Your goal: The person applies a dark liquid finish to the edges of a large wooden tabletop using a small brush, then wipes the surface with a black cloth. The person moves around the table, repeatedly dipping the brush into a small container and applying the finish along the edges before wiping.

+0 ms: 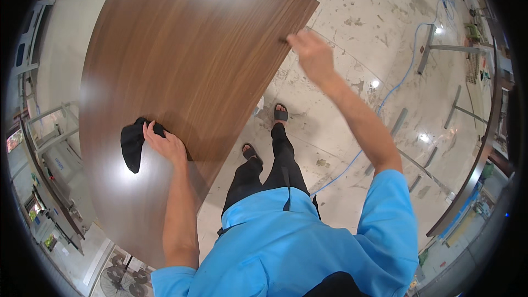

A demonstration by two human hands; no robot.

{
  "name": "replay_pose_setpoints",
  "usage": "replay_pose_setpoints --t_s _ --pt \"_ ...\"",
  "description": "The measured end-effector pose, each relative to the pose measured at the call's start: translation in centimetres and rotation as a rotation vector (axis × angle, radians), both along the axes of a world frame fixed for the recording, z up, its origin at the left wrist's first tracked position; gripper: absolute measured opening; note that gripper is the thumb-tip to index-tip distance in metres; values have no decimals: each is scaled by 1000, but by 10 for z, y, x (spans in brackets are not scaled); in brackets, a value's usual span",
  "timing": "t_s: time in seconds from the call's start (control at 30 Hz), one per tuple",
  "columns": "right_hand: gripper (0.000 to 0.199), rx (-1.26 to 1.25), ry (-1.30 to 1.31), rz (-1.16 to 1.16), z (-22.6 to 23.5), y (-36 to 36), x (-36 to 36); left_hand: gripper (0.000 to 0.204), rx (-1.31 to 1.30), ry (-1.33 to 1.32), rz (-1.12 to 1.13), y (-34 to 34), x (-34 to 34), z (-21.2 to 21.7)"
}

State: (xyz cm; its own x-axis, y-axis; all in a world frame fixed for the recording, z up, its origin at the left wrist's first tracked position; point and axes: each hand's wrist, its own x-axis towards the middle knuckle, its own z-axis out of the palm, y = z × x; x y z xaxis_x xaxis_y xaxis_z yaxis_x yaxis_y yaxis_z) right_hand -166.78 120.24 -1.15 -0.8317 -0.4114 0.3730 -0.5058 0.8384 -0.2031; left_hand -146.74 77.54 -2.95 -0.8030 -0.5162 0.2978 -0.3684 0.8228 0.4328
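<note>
A large brown wood-grain tabletop [187,66] spreads out in front of me and to my left. My left hand [166,146] is closed on a bunched black cloth [132,146], which lies against the wood near the left side. Over the tabletop's right edge, towards its far corner, is my right hand [314,56], slightly blurred. Its fingers are curled together, and a small dark spot shows on the wood just beyond the fingertips. Whatever they pinch, if anything, is too small and smeared to name.
Stained pale floor tiles [352,38] lie to the right, crossed by a blue hose or cable [410,69]. Grey metal legs [456,48] belong to another table [467,187] at the far right. A fan [118,278] stands at the lower left, with metal frames [55,115] above it.
</note>
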Motion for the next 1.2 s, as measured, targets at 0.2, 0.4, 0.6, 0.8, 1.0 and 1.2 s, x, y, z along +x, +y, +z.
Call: replay_pose_setpoints --t_s 0.2,0.4,0.6,0.8,1.0,1.2 --pt "26 -264 -78 97 7 -29 47 46 4 -23 49 -3 -8 -8" --pt "23 -198 142 -367 -5 53 -92 47 0 -1 35 -2 -10 -9" --pt "21 -82 129 -218 -17 60 -92 46 32 -3 43 2 -9 -3" --pt "22 -114 -8 -185 -11 64 -92 47 -9 19 49 -1 -11 -7" --pt "28 -55 96 -178 -9 54 -81 46 15 5 46 -1 -10 -8" --pt "31 -150 93 -162 -10 50 -76 47 -5 -21 48 -2 -10 -7"
